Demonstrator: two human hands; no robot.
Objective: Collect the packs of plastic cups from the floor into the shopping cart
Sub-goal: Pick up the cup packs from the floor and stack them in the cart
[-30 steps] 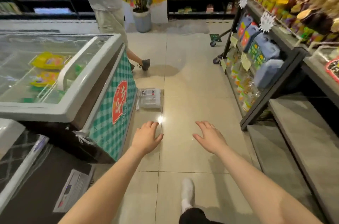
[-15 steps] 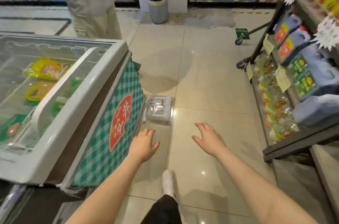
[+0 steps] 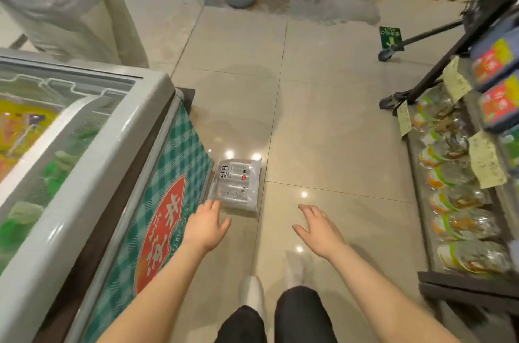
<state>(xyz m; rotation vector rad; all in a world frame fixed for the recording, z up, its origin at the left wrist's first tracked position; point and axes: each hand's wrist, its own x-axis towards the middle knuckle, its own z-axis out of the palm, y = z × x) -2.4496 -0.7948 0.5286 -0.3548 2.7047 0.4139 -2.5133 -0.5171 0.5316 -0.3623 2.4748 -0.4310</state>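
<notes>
Approach step: clear plastic-wrapped pack of cups (image 3: 237, 184) lies flat on the beige tiled floor (image 3: 323, 123), against the green-checked freezer (image 3: 157, 174). Left hand (image 3: 206, 226) and right hand (image 3: 318, 229) spread, empty. Next, likely: crouch, grip the pack's edges.

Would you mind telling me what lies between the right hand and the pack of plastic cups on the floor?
In the head view, only bare, glossy floor tile separates the right hand from the pack of plastic cups.

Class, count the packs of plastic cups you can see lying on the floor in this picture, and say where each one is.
1. The pack of plastic cups lies flat on the tiles beside the freezer, just ahead of the left hand. Others may lie outside the view.
</notes>
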